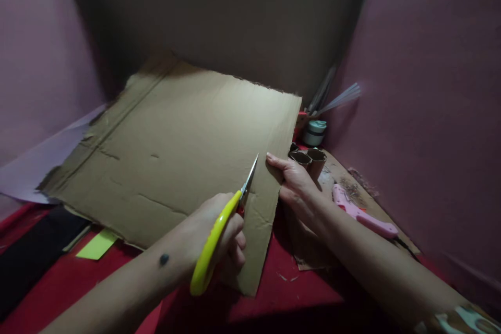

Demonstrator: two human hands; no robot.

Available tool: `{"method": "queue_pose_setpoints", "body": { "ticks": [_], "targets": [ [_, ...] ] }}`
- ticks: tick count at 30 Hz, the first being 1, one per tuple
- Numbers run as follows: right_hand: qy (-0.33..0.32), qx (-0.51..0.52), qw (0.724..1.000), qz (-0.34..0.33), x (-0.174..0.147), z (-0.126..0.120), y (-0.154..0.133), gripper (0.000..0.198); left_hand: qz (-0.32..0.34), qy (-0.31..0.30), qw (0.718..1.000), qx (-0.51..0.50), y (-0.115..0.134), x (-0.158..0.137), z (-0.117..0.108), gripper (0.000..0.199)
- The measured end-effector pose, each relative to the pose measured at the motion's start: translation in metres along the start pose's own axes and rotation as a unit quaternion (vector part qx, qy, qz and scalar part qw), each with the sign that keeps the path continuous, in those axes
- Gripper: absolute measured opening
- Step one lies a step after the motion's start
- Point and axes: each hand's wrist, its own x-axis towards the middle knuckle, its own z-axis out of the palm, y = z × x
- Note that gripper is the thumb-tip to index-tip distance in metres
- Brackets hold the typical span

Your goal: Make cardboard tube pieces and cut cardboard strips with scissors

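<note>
A large brown cardboard sheet (188, 125) with torn, ragged edges is held up at a tilt above a red surface. My left hand (213, 214) is closed on a pair of scissors (219, 242) with yellow handles. Their blades seem to be together and point up and away, over the cardboard's right part; whether they touch it I cannot tell. My right hand (297, 182) grips the sheet's right edge, thumb on the face towards me and the other fingers mostly hidden behind.
Right of the sheet, a pink glue gun (362, 216) lies on a brown board near cardboard tubes (316, 162). Behind them stand a pale teal jar (314, 133) and translucent sticks (340, 98). A yellow-green paper (97, 245) and a black strip (39, 255) lie at left. Walls enclose the space.
</note>
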Motion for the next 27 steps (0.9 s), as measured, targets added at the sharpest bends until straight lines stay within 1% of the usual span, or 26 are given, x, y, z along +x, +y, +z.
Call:
{"method": "queue_pose_setpoints", "body": {
  "ticks": [1, 3, 6, 8, 10, 13, 15, 16, 18, 20, 22, 23, 25, 27],
  "targets": [
    [0.002, 0.001, 1.0, 0.007, 0.0, 0.0, 0.0, 0.017, 0.008, 0.001, 0.999, 0.031, 0.0, 0.001, -0.002, 0.01],
    [0.005, 0.004, 1.0, 0.019, 0.001, 0.001, 0.0, 0.016, 0.043, 0.028, 0.993, 0.104, -0.003, 0.004, -0.004, 0.01],
    [0.008, 0.007, 1.0, 0.022, 0.001, 0.001, 0.0, 0.016, 0.145, 0.083, 0.966, 0.198, -0.012, 0.01, -0.007, 0.009],
    [0.012, 0.006, 1.0, 0.019, 0.001, 0.002, -0.001, 0.015, 0.184, 0.111, 0.951, 0.22, -0.019, 0.014, -0.006, 0.016],
    [0.02, 0.005, 1.0, 0.017, 0.001, 0.002, -0.001, 0.014, 0.195, 0.133, 0.947, 0.22, -0.026, 0.016, -0.004, 0.022],
    [0.017, 0.008, 1.0, 0.016, 0.001, 0.002, 0.0, 0.014, 0.189, 0.162, 0.947, 0.202, -0.033, 0.017, 0.002, 0.025],
    [0.005, 0.008, 1.0, 0.013, 0.001, 0.002, 0.0, 0.015, 0.183, 0.171, 0.954, 0.164, -0.034, 0.015, 0.004, 0.025],
    [-0.002, 0.007, 1.0, 0.009, 0.001, 0.001, 0.001, 0.015, 0.18, 0.165, 0.96, 0.139, -0.035, 0.014, 0.004, 0.024],
    [-0.014, 0.004, 1.0, 0.003, 0.0, 0.001, 0.002, 0.017, 0.152, 0.124, 0.977, 0.088, -0.034, 0.009, 0.003, 0.021],
    [-0.026, 0.002, 1.0, -0.004, -0.002, 0.001, 0.004, 0.019, 0.101, 0.055, 0.992, 0.054, -0.031, 0.003, 0.001, 0.019],
    [-0.028, 0.004, 0.999, -0.018, -0.005, 0.001, 0.006, 0.019, 0.065, -0.003, 0.998, 0.007, -0.028, -0.003, -0.002, 0.017],
    [-0.028, 0.004, 0.999, -0.024, -0.007, 0.001, 0.007, 0.019, 0.056, -0.01, 0.998, -0.022, -0.025, -0.005, -0.002, 0.015],
    [-0.024, 0.001, 0.999, -0.029, -0.009, 0.002, 0.008, 0.019, 0.052, 0.004, 0.997, -0.065, -0.019, -0.009, -0.002, 0.013],
    [-0.027, -0.003, 0.999, -0.029, -0.011, 0.003, 0.008, 0.02, 0.041, 0.025, 0.998, -0.05, -0.011, -0.011, 0.0, 0.011]
  ]
}}
